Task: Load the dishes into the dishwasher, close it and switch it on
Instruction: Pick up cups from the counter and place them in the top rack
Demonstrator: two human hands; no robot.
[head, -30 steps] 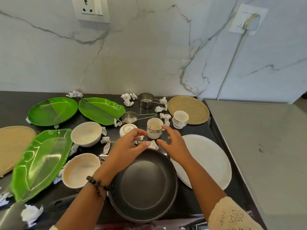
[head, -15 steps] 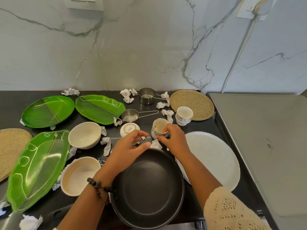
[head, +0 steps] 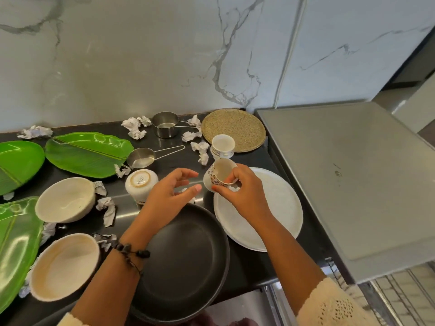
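- Cup point(head: 220, 172): patterned, white inside, tilted with its mouth turned up toward the camera, held above the far edge of the white plate point(head: 282, 208).
- Right hand point(head: 244, 194): fingers and thumb curl round the cup's lower side and grip it.
- Left hand point(head: 168, 196): fingers loosely spread and slightly bent, holding nothing, hovering over the far rim of the black pan point(head: 188, 267).
- A second cup point(head: 222, 145) stands upright beside the round woven mat point(head: 233, 129).
- An upturned cup point(head: 141, 184) sits just left of the left hand.
- Two cream bowls point(head: 64, 200) point(head: 63, 267), green leaf-shaped plates point(head: 88, 152), two steel measuring cups point(head: 164, 124) point(head: 141, 157) and crumpled paper scraps point(head: 134, 127) lie on the dark counter point(head: 247, 267).
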